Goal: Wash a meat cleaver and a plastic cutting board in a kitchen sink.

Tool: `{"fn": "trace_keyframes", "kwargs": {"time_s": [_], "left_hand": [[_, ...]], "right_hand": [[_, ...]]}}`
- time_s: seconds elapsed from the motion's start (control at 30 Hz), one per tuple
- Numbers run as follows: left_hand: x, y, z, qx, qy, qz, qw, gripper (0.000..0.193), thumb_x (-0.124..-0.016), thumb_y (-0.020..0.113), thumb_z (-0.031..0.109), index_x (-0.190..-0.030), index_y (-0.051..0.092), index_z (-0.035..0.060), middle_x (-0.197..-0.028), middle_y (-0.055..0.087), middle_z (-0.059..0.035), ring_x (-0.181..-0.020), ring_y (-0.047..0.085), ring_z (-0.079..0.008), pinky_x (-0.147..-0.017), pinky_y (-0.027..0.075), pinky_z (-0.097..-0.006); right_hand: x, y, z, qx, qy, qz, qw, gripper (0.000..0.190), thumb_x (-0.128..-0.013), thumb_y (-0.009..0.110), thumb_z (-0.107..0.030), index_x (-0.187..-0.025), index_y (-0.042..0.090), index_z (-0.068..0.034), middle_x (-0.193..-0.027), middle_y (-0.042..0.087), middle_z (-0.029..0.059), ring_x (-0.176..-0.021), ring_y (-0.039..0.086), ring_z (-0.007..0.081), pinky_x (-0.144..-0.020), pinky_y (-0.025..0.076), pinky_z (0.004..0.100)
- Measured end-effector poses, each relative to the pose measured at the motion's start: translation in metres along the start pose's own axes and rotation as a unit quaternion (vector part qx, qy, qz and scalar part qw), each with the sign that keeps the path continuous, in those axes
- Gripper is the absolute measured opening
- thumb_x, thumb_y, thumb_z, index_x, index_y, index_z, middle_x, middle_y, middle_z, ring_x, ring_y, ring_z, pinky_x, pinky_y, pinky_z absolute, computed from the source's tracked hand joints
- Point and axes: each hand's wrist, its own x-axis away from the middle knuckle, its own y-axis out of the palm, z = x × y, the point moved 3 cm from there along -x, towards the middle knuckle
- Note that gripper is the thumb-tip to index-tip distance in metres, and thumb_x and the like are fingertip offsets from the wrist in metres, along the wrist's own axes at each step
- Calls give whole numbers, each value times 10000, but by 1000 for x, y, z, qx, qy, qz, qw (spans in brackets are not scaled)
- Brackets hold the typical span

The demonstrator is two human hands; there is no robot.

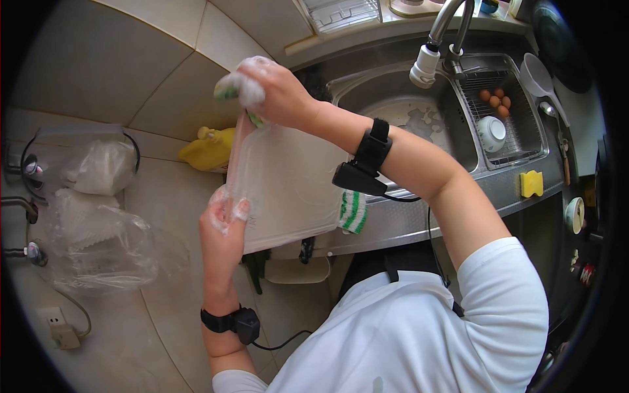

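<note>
A large pale rectangular board [290, 182] with a pinkish edge, apparently a cutting board, is held up in front of me at the left of the sink. My left hand [227, 211], wet with suds, grips its near left edge, thumb on the face. My right hand [263, 88] is at the board's far top corner, closed on a foamy sponge [227, 88] with some green showing; it is slightly blurred. Soap film streaks the board's face. Suds cover the fingers of both hands.
Right of the board lies a steel sink [408, 118] under a faucet [425, 66]. Its side rack holds several eggs [498, 100] and a white bowl [491, 133]. A yellow sponge [531, 184], a green-striped cloth [353, 211] and a yellow bottle [209, 150] stand or lie around.
</note>
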Motion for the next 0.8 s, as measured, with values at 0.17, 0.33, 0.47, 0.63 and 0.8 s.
{"fn": "trace_keyframes", "kwargs": {"time_s": [0.17, 0.33, 0.47, 0.63, 0.8], "left_hand": [[1, 2, 4, -15, -5, 6, 1000, 276, -803, 542, 101, -1014, 488, -68, -855, 552, -51, -778, 474, -81, -716, 386, -207], [-3, 5, 7, -18, -1, 5, 1000, 287, -805, 544, 107, -1027, 481, -63, -886, 551, -50, -797, 480, -84, -738, 377, -202], [-1, -2, 0, -24, -1, 37, 999, 340, -797, 555, 141, -1050, 475, -71, -919, 557, -73, -827, 508, -102, -758, 388, -220], [6, -7, -1, -31, -1, 51, 998, 354, -788, 568, 156, -1046, 481, -70, -923, 555, -72, -827, 506, -103, -755, 385, -218], [19, -4, -1, -19, -5, 49, 999, 279, -794, 557, 109, -1000, 506, -71, -860, 547, -38, -784, 481, -74, -718, 376, -192]], "right_hand": [[14, 1, 7, -96, 92, 95, 987, 388, -621, 608, -75, -981, 475, -25, -845, 547, 191, -827, 502, 368, -724, 407, 401], [32, 1, 27, -186, 278, 124, 934, 318, -723, 521, -49, -1024, 422, -35, -799, 552, 223, -774, 517, 419, -657, 413, 427], [128, 16, 67, -102, 368, 41, 923, 326, -747, 466, -26, -1068, 413, -43, -840, 545, 227, -817, 509, 414, -702, 420, 379], [229, 2, 111, -14, 510, -46, 859, 280, -770, 446, -107, -1042, 420, -46, -844, 549, 240, -840, 493, 433, -673, 420, 403], [286, -10, 154, 13, 533, -102, 840, 291, -800, 399, -187, -1047, 433, -37, -857, 564, 227, -818, 529, 400, -653, 419, 444]]}}
